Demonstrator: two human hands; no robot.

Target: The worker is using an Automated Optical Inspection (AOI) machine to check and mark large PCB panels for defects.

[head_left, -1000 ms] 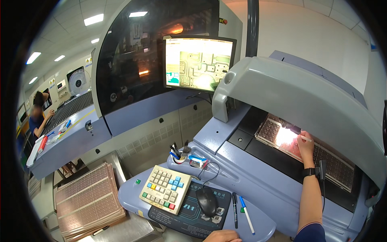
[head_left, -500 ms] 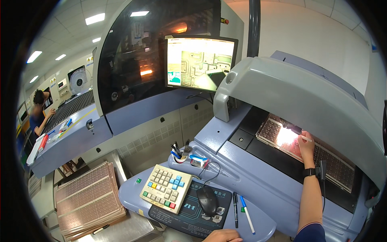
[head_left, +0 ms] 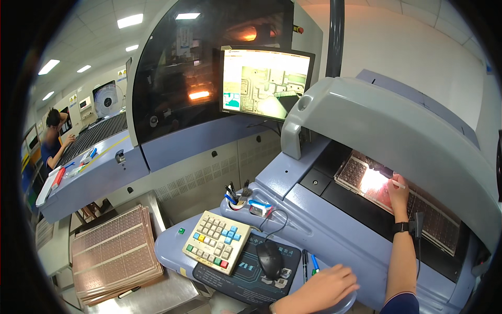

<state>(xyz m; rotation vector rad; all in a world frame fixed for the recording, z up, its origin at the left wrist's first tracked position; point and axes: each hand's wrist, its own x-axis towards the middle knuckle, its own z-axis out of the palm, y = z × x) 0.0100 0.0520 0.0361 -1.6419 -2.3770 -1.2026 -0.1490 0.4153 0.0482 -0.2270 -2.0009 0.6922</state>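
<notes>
My right hand (head_left: pixel 399 192) is closed around a slim white pen-like stick (head_left: pixel 398 184), above a brown circuit board panel (head_left: pixel 431 220) on the machine's black bed. Beside those fingers, bright light washes out part of the panel, so the stick's tip cannot be made out. A watch sits on that wrist. My left hand (head_left: pixel 328 285) is over the right end of the blue console, its fingers loosely stretched to the right, nothing visible in them. Beneath it, a white-and-blue pen (head_left: pixel 315 261) is mostly covered; a black pen (head_left: pixel 305 261) lies beside it.
A grey arched hood (head_left: pixel 387 123) spans the bed. The console carries a keypad (head_left: pixel 218 242), a black mouse (head_left: pixel 270 259) on a mat, and a pen cup (head_left: pixel 236 201). Behind stands a monitor (head_left: pixel 266 78). Stacked panels (head_left: pixel 112 251) lie left; a person (head_left: pixel 52 141) is farther back.
My left hand has come up from the lower edge and moved right, over the pens. My right hand stays at the lit panel with the stick. The view has shifted slightly.
</notes>
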